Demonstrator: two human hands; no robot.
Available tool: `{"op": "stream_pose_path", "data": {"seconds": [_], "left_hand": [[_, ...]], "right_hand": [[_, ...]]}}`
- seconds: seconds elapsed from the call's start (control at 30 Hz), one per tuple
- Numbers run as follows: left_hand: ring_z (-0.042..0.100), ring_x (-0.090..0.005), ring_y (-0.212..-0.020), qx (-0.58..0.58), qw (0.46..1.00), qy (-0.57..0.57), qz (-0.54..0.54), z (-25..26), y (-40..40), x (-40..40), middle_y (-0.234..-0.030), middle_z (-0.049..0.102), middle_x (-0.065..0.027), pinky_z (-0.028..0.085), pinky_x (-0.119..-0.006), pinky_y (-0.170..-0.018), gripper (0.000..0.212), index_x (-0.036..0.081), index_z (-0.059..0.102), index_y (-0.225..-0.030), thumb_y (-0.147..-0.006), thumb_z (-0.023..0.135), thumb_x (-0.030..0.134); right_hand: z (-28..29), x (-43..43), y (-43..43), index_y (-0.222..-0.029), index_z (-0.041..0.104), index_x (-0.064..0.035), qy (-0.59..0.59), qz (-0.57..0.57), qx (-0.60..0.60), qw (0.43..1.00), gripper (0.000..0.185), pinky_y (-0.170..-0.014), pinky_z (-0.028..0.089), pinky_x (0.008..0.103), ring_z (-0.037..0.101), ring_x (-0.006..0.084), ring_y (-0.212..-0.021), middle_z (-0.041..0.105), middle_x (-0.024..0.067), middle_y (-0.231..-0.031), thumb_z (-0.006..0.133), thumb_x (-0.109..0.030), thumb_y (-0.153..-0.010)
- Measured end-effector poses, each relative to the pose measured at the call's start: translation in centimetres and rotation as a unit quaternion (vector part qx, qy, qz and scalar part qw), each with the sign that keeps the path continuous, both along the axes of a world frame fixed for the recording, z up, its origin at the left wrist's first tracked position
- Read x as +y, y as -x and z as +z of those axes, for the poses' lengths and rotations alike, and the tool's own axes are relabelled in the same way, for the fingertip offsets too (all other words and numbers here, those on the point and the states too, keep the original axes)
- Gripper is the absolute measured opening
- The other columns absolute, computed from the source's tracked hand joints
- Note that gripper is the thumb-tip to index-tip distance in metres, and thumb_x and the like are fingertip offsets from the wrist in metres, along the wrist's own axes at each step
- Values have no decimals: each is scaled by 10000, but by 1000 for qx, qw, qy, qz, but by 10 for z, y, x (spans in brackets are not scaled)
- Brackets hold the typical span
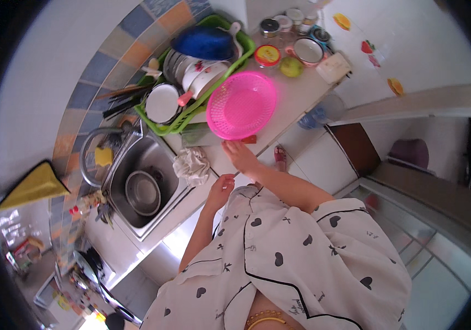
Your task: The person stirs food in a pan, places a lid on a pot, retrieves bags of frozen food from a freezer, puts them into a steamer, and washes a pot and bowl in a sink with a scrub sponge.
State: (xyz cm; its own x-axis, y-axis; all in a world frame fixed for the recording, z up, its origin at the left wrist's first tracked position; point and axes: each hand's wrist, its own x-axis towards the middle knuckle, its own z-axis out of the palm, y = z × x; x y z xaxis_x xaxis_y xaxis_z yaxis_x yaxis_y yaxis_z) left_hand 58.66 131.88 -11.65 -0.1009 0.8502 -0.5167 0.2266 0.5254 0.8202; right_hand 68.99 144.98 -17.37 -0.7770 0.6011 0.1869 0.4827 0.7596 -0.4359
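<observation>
A pink plastic colander basket (pixel 241 105) rests on the counter, over part of a flat greenish-grey piece (pixel 198 135) that looks like a cleaver blade. An orange-red end (pixel 249 139) shows at the basket's lower right. My right hand (pixel 241 157) has its fingers stretched out to the near rim of the basket; whether they touch it is not clear. At the counter's front edge, my left hand (pixel 221 191) hovers with loosely bent fingers and nothing visible in it. Beside it lies a crumpled whitish cloth (pixel 192 166).
A green dish rack (pixel 165 131) holds bowls, a blue basin (pixel 202 42) and a pot (pixel 162 103). Left is a steel sink (pixel 173 181) containing a metal bowl (pixel 142 193), under a curved faucet (pixel 83 159). Jars (pixel 267 55), a green fruit (pixel 291 67) and an enamel mug (pixel 308 50) stand behind.
</observation>
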Motion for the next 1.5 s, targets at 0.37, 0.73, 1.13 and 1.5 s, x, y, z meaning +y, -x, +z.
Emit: {"op": "stream_pose_path", "data": {"seconds": [0.37,0.73,1.13,1.5], "left_hand": [[564,-173,-858,-58,980,-23,-188,7,-77,97,-921,572,-96,458,-285,-744,214,-8,486,-1017,-813,482,55],[558,-197,-823,-52,932,-75,-352,-2,-307,198,-982,534,-132,463,-291,-717,332,29,432,-1098,-776,514,29],[549,-212,-886,-79,859,-151,-482,4,-565,285,-1008,525,-118,457,-303,-733,367,49,413,-1122,-775,523,3],[507,-312,-903,-3,858,-229,-461,-27,-722,415,-972,494,-183,422,-374,-807,394,29,419,-1079,-713,552,88]], "right_hand": [[49,1,-137,-1157,388,-14,137,-142,48,979,526,-918,345,381,431,305,-1051,458,149,-1105,537,0,-653],[66,38,-360,-1116,396,-21,152,-421,153,881,428,-859,371,405,465,317,-964,479,168,-1013,477,12,-697],[97,56,-597,-1110,411,-18,108,-612,227,750,425,-774,421,400,502,302,-875,483,156,-940,499,26,-696],[75,159,-729,-1119,429,-20,-36,-663,262,700,452,-782,416,307,517,239,-834,492,130,-922,474,90,-683]]}}
